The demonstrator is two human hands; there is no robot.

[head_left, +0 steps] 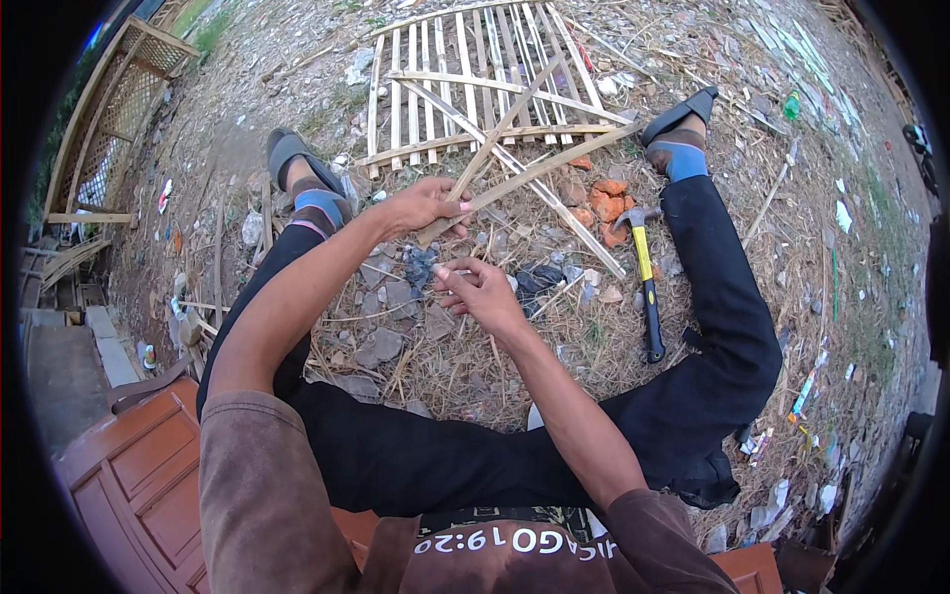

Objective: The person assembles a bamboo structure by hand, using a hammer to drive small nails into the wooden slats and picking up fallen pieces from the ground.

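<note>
Reaching forward with a bent left arm, clamping crossed wooden sticks in the left hand before the near edge of the slatted frame. Curling the right hand toward its thumb, apart from the left; cannot tell if pinching anything small.

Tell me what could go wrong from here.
Three possible risks. The left hand alone holds two wooden slats near their meeting ends, so the long far ends could swing or twist out of line. One slat's far end reaches close to the right shoe and might catch on it. The hammer lies beside the right leg, where a shift of that leg could bump it.
</note>
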